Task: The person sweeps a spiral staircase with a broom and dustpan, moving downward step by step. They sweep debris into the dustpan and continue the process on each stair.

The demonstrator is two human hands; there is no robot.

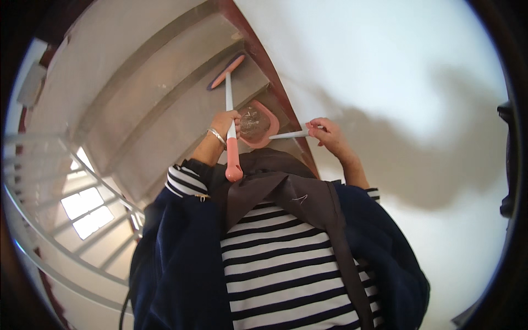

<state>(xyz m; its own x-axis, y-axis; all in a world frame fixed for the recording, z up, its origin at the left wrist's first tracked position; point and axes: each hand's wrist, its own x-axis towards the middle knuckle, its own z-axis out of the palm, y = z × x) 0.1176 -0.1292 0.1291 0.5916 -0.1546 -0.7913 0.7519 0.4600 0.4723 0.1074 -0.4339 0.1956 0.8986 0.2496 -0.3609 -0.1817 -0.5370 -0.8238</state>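
My left hand [226,125] grips the white and pink handle of a broom [229,88]. Its pink head with dark purple bristles [228,72] rests on a grey stair step [194,97], near the wall side. The pink grip end of the handle points back towards my body. With its fingers closed around the end of a white handle, my right hand [326,134] holds a pink dustpan [272,119]. The dustpan sits one step nearer to me than the broom head. Loose light debris [249,121] lies in its pan.
Concrete stairs [136,70] rise ahead and to the left. A dark red skirting band [284,88] runs along the white wall [371,53] on my right. At the lower left stands a metal railing [82,255], with a bright window [87,212] seen through it.
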